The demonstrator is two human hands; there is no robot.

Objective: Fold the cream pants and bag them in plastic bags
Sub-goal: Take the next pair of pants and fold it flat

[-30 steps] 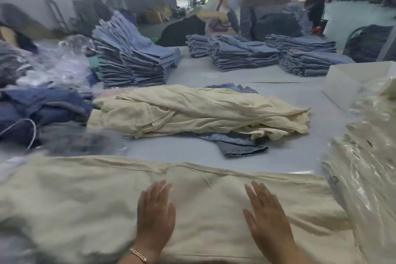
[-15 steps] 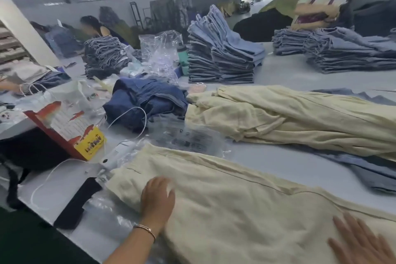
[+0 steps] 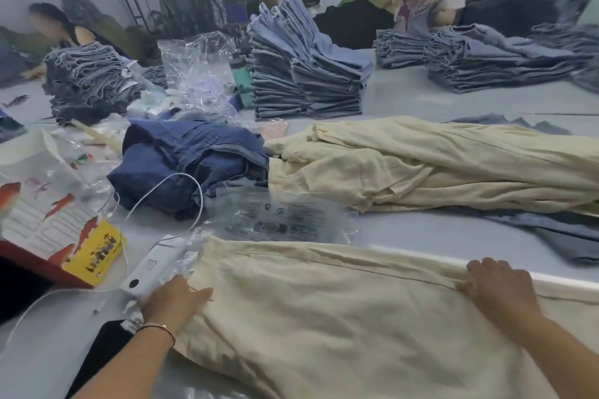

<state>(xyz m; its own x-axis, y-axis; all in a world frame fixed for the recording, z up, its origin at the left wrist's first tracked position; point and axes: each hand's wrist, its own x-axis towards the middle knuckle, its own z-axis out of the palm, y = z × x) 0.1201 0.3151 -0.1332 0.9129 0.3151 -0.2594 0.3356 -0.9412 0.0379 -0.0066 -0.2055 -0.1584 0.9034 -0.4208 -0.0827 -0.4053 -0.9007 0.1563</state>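
Cream pants (image 3: 340, 311) lie spread flat across the near edge of the desk (image 3: 421, 236), waist end toward the left. The left hand (image 3: 173, 301) sits at that left end, fingers curled over the fabric edge and pinching it; a thin bracelet circles the wrist. The right hand (image 3: 497, 290) rests on the far seam of the same pants, fingers bent and gathering a small ridge of cloth, so this grip is narrow and closed on fabric. A clear plastic bag (image 3: 285, 217) with dark printing lies just beyond the pants, flat on the desk. Behind it sits a loose heap of further cream pants (image 3: 437, 165), touching a crumpled dark blue denim garment (image 3: 191, 165). A white handheld device (image 3: 152, 269) with a white cable lies just beside the left hand. A tall stack of folded jeans (image 3: 304, 74) stands farther back.
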